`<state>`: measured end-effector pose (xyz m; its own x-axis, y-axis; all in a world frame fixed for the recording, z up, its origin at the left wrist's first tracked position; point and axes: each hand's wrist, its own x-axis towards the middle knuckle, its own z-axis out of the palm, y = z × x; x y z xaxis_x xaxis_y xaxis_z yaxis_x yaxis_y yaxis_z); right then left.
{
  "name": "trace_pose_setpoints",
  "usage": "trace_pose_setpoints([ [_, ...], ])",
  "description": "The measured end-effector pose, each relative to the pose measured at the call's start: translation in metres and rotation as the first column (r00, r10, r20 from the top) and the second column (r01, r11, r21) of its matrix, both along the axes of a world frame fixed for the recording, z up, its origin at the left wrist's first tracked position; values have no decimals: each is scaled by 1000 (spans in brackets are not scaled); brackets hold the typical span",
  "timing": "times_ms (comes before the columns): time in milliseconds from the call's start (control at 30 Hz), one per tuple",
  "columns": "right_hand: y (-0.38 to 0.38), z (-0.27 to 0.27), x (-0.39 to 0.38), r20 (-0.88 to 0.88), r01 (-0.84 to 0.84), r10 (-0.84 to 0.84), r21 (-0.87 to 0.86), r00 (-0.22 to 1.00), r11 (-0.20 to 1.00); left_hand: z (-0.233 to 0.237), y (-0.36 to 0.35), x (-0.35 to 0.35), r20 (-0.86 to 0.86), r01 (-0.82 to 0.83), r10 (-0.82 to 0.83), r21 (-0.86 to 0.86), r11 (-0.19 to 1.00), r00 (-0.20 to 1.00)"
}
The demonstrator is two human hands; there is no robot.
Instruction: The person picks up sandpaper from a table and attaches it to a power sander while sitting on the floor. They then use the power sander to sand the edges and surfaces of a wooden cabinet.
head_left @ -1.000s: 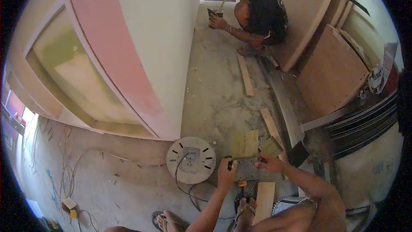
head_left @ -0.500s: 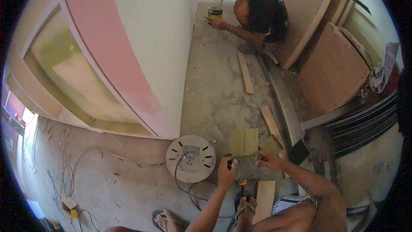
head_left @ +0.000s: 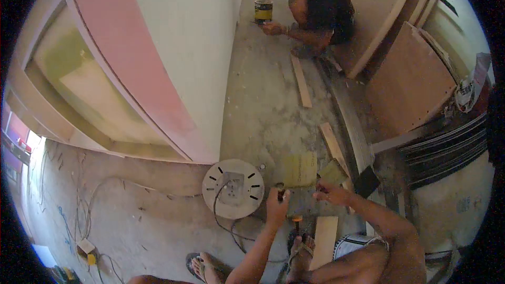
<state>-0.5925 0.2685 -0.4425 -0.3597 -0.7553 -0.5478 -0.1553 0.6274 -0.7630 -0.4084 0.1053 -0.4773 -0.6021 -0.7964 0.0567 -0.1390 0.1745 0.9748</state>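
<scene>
My left hand point(head_left: 276, 206) is closed around a small dark tool held upright at the left edge of a grey sheet point(head_left: 306, 201) lying on the concrete floor. My right hand point(head_left: 330, 193) rests on the sheet's right side, fingers pinching its edge. A yellowish sheet of sandpaper point(head_left: 300, 169) lies just beyond the grey one. An orange-tipped tool point(head_left: 297, 219) lies under the sheet near my foot.
A round white cable reel point(head_left: 233, 188) with a socket and trailing cord sits to the left. Wooden slats point(head_left: 332, 142) and a short board point(head_left: 324, 235) lie around. A crouching person point(head_left: 315, 8) works at the wall beside a paint can point(head_left: 263, 10). Panels point(head_left: 407, 84) lean at right.
My hands stay on the grey sheet with little movement. The crouching person has reached one arm out to the wall, and the paint can now stands on the floor.
</scene>
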Motion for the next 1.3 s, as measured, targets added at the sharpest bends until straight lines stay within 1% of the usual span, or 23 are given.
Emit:
trace_pose_setpoints([
  [67, -3, 5, -4, -87, -125, 131, 79, 988, 989, -9, -3, -3, -7, 28, -28, -6, 1000, 1000],
  [100, -4, 3, -3, -83, -131, 137, 75, 987, 989, -14, -4, -3, -33, 46, -46, -9, 999, 998],
  [167, -2, 1, -2, -31, -39, 42, 82, 999, 996, -19, -7, -2, -56, 65, -66, -14, 998, 996],
  [200, -3, 2, -2, -30, -40, 42, 80, 999, 996, -18, -9, -3, -46, 88, -88, -9, 996, 995],
  [267, -6, 7, -3, -148, -98, 108, 74, 983, 992, -15, -12, -4, -38, 114, -114, -9, 993, 993],
  [333, -3, -2, -5, -144, -101, 107, 44, 984, 994, -14, -11, -3, -38, 122, -121, 4, 993, 992],
  [400, -4, 3, -2, -137, -106, 107, 16, 985, 994, -18, -11, -4, -45, 126, -127, -9, 992, 991],
  [467, -2, 12, 6, 17, 67, -68, 54, 998, 996, -15, -10, -1, -48, 131, -131, -19, 991, 990],
  [567, -2, 6, 2, 29, 11, -11, -8, 1000, 1000, -7, -11, 1, -8, 149, -149, 19, 989, 989],
  [667, -4, 5, -1, 45, -32, 32, -8, 998, 999, -15, -13, -1, 18, 160, -159, -30, 987, 987],
  [800, -5, 10, 3, 59, -22, 23, -15, 998, 1000, -22, -16, 2, 41, 196, -195, -1, 981, 980],
  [867, -6, 7, 5, 145, 81, -70, -74, 987, 994, -23, -18, 3, 52, 204, -203, -5, 979, 978],
  [933, -5, -1, 3, 158, 84, -72, -73, 985, 994, -17, -21, 3, 39, 244, -247, 78, 967, 968],
  [967, -5, -4, 0, 172, 86, -73, -68, 982, 994, -17, -21, 4, 34, 241, -245, 80, 967, 969],
  [1000, -5, -8, -4, 161, 83, -72, -67, 984, 994, -17, -19, 4, 47, 215, -216, 36, 976, 975],
  [1067, -3, -17, -14, 91, -80, 84, -41, 992, 996, -28, -16, 1, 41, 189, -188, -6, 982, 981],
  [1100, 1, -23, -14, 81, -82, 84, -35, 993, 996, -40, -16, 0, 13, 221, -221, -70, 973, 975],
  [1133, 4, -28, -11, 86, -44, 51, -80, 995, 996, -52, -16, -1, -13, 249, -253, -136, 959, 967],
  [1167, 4, -29, -11, 94, -7, 19, -128, 995, 992, -50, -16, -3, -24, 245, -250, -137, 960, 968],
  [1200, 0, -16, -8, 83, -13, 24, -129, 996, 992, -47, -17, -5, -5, 263, -263, -32, 964, 965],
  [1233, -1, -3, -1, 124, 7, 10, -130, 992, 991, -44, -19, -6, 13, 278, -279, 73, 958, 960],
  [1267, -2, 7, 2, 168, 28, -6, -129, 986, 991, -52, -20, -6, 7, 275, -276, 68, 959, 961],
  [1300, 0, 4, 0, 160, 25, -3, -133, 987, 991, -64, -21, -7, 14, 325, -325, -22, 946, 946],
])
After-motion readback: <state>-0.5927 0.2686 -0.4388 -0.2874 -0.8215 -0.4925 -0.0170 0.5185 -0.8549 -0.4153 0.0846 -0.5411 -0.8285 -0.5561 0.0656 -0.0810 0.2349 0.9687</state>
